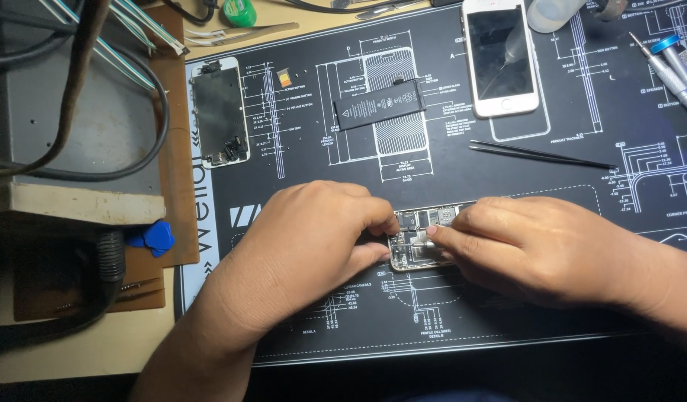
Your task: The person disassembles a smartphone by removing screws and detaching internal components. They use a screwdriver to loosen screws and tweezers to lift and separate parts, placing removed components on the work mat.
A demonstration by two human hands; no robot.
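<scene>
An opened phone body [420, 237] with its bare circuit board showing lies on the black repair mat [522, 298], near the middle. My left hand [306, 242] grips its left end, thumb and fingers curled round the edge. My right hand [537, 246] covers its right part, with the fingertips pressed onto the board. Whether a small part is pinched between the right fingers cannot be told.
On the mat lie a black battery [379, 104], a detached dark screen panel [220, 113], a white phone [500, 56], black tweezers [540, 154] and screwdrivers [674, 71] at far right. Cables and a blue pick [159, 237] sit at left.
</scene>
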